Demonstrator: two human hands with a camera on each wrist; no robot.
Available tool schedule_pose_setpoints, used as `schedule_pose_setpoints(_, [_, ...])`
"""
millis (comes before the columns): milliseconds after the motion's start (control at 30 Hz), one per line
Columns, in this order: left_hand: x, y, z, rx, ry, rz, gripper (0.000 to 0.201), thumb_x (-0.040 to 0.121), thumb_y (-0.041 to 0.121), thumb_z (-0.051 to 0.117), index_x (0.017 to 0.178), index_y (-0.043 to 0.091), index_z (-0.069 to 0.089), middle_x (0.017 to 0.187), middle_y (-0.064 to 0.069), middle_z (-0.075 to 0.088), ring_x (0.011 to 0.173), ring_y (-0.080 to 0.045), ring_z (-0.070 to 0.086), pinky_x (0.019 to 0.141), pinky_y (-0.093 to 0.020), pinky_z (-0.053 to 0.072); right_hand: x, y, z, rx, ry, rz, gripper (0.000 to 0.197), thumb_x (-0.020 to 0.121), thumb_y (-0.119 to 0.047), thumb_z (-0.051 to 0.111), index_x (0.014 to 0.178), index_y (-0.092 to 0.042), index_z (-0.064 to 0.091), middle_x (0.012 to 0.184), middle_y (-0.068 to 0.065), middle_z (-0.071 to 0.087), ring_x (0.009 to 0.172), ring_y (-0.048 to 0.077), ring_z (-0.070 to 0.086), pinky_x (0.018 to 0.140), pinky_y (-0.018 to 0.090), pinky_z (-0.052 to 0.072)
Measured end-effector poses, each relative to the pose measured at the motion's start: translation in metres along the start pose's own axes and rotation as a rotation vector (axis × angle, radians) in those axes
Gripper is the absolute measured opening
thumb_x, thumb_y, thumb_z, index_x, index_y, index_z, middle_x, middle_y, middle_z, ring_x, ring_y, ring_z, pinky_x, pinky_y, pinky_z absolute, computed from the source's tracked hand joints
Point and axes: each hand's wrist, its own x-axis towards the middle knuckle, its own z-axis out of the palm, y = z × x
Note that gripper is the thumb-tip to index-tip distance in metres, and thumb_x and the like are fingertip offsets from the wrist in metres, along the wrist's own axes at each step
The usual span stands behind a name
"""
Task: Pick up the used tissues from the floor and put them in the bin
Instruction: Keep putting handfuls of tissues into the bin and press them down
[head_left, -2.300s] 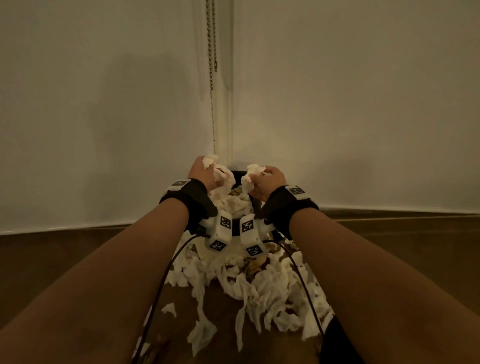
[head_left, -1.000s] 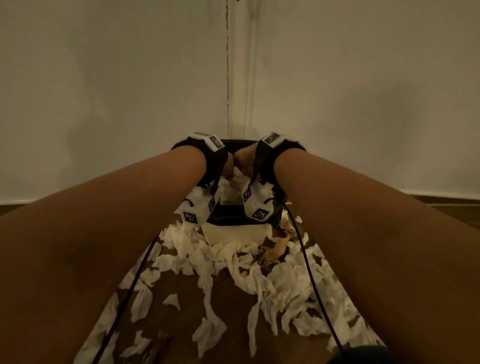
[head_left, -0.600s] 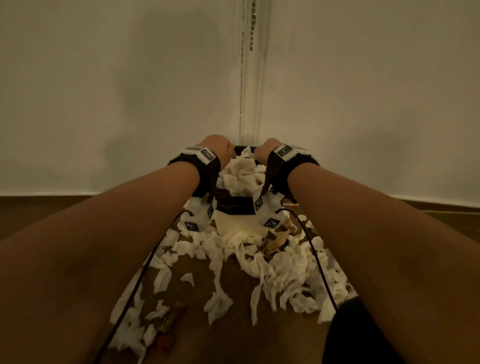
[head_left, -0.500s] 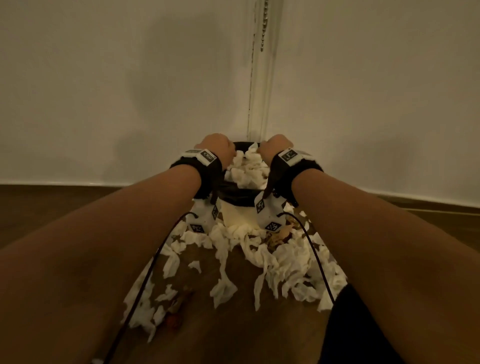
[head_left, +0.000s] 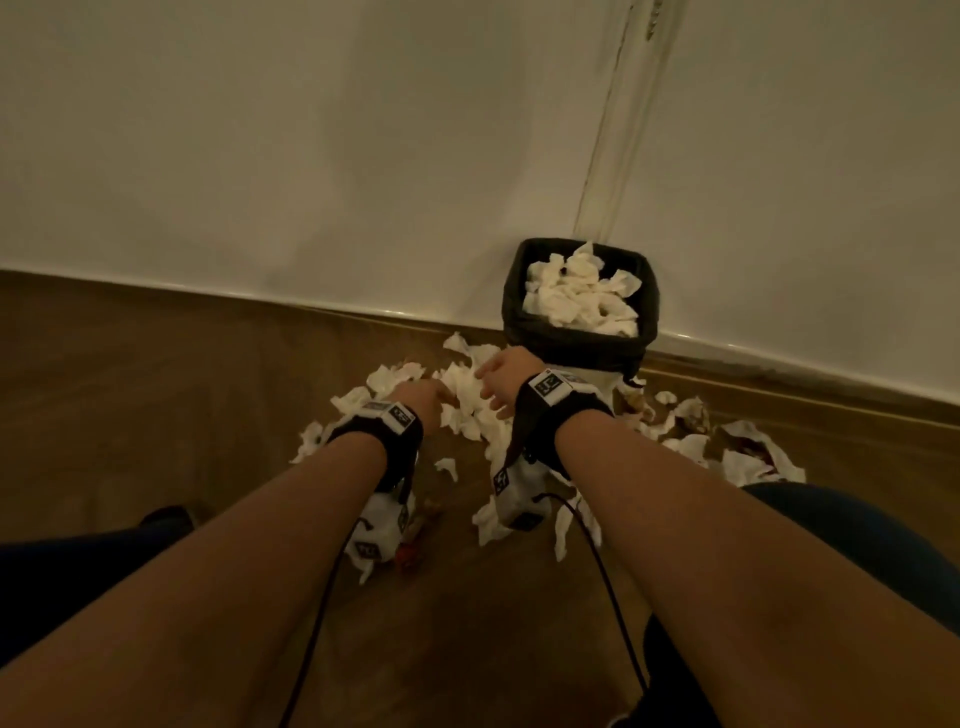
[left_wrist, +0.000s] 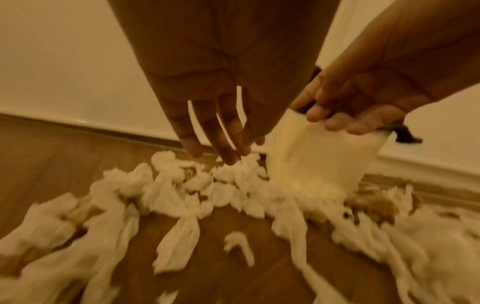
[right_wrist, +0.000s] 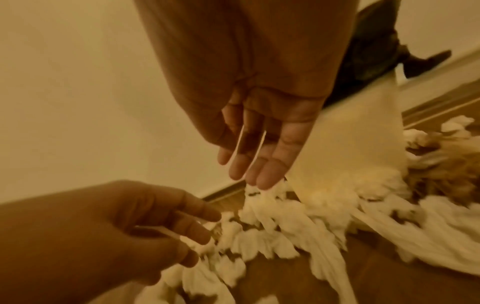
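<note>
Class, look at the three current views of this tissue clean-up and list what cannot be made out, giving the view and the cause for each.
- How full the bin is: head view, the tissues on top hide what lies below.
- Left hand fingertips: head view, hidden behind the hand itself.
- Brownish scraps beside the bin: left wrist view, too blurred to identify.
- Tissues on the floor: right wrist view, motion blur merges them, so no count.

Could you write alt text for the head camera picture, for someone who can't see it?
Two open hands, left and right, reach into crumpled tissues on a wooden floor; behind, a black-lined bin holds more.
</note>
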Motion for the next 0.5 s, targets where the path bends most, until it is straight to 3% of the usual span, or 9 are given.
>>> schedule_pose_setpoints(67, [0.0,-0.014,0.024,0.045,-0.094,0.014,0.038,0.093,0.009,0.047,0.13,0.018,0.051,0.134,-0.009,0.052,0.12,-0.025,0.05,0.097,-0.03,0.042,0.005,0.015,0.018,-0.052,-0.065,0.03,0.032,0.096,-0.023,0.045,0.119,-0.008,0.061,0.12,0.016,0.062,0.108,0.034,0.059,0.096,0.045,0.049])
schedule_pose_setpoints(133, [0.0,-0.026,0.048,0.106,-0.187,0.032,0.042,0.092,0.011,0.052,0.134,0.017,0.047,0.137,-0.009,0.048,0.123,-0.026,0.048,0.101,-0.032,0.041,0.008,0.034,0.031,-0.13,-0.113,0.049,0.03,0.093,-0.022,0.051,0.12,-0.014,0.062,0.125,0.012,0.059,0.111,0.032,0.058,0.097,0.041,0.048])
schedule_pose_setpoints(233, [-0.004,-0.042,0.076,0.149,-0.26,0.026,0.049,0.088,0.029,0.061,0.133,0.022,0.044,0.135,-0.009,0.043,0.121,-0.029,0.046,0.101,-0.038,0.042,0.014,0.056,0.052,-0.264,-0.182,0.043,0.035,0.09,-0.01,0.052,0.123,-0.018,0.061,0.133,0.008,0.054,0.117,0.028,0.053,0.097,0.033,0.045])
schedule_pose_setpoints(367, [-0.013,-0.056,0.098,0.194,-0.258,0.012,0.062,0.079,0.044,0.067,0.129,0.023,0.038,0.127,-0.008,0.037,0.115,-0.03,0.044,0.09,-0.04,0.044,0.021,0.065,0.078,-0.378,-0.216,-0.009,0.04,0.09,-0.01,0.049,0.129,-0.017,0.054,0.134,0.009,0.052,0.119,0.027,0.052,0.096,0.032,0.044])
schedule_pose_setpoints(433, [-0.02,-0.062,0.106,0.251,-0.247,0.011,0.07,0.075,0.049,0.069,0.129,0.023,0.035,0.13,-0.008,0.033,0.12,-0.031,0.038,0.093,-0.043,0.041,0.025,0.063,0.091,-0.392,-0.216,-0.039,0.04,0.091,-0.014,0.05,0.131,-0.015,0.052,0.134,0.011,0.052,0.116,0.03,0.053,0.094,0.034,0.046])
schedule_pose_setpoints(500, [-0.026,-0.069,0.111,0.257,-0.19,-0.003,0.064,0.077,0.049,0.065,0.127,0.024,0.036,0.13,-0.007,0.032,0.121,-0.031,0.035,0.096,-0.045,0.039,0.029,0.062,0.104,-0.438,-0.23,-0.072,0.043,0.091,-0.018,0.053,0.134,-0.015,0.049,0.136,0.013,0.049,0.119,0.032,0.051,0.098,0.039,0.046])
